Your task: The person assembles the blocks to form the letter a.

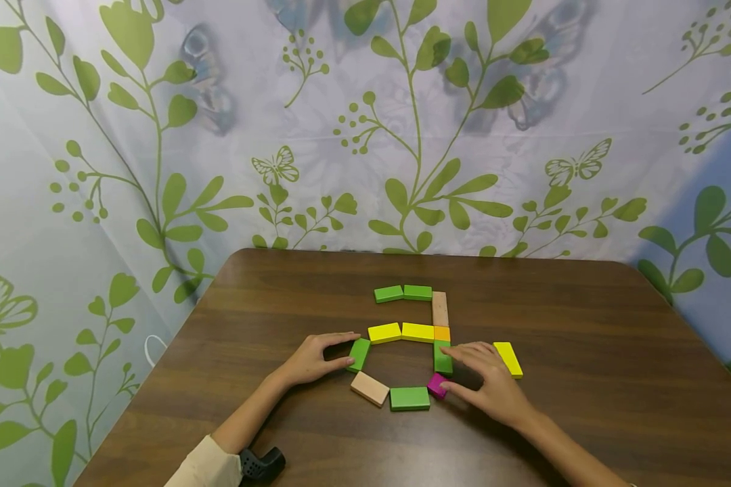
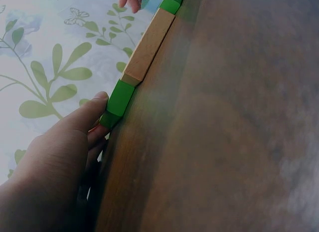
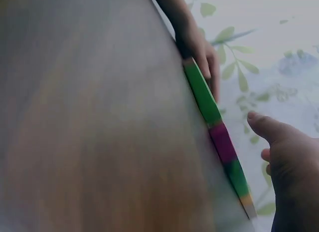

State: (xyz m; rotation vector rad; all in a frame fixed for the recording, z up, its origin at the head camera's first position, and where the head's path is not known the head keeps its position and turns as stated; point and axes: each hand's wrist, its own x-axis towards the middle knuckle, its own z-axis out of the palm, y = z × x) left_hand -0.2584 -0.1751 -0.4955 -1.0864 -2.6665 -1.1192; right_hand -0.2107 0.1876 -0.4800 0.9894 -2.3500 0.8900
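Observation:
Flat wooden blocks lie on the table in a shape like a lowercase "a". My left hand [image 1: 309, 360] holds the green block [image 1: 359, 355] at the left side of the loop, with the thumb and a finger against it; the left wrist view shows this thumb [image 2: 94, 110] on the block. My right hand [image 1: 490, 379] hovers by the right side, fingers spread and relaxed, near a green block [image 1: 442, 358] and a purple block [image 1: 437, 385]. In the right wrist view the right thumb [image 3: 266, 126] stands apart from the purple block.
The loop also has a plain wooden block [image 1: 369, 389], a green block [image 1: 410, 398], two yellow blocks [image 1: 384, 333] and an orange one [image 1: 441, 333]. Above are a plain upright block [image 1: 440, 309] and two green ones [image 1: 417, 292]. A loose yellow block [image 1: 508, 359] lies right.

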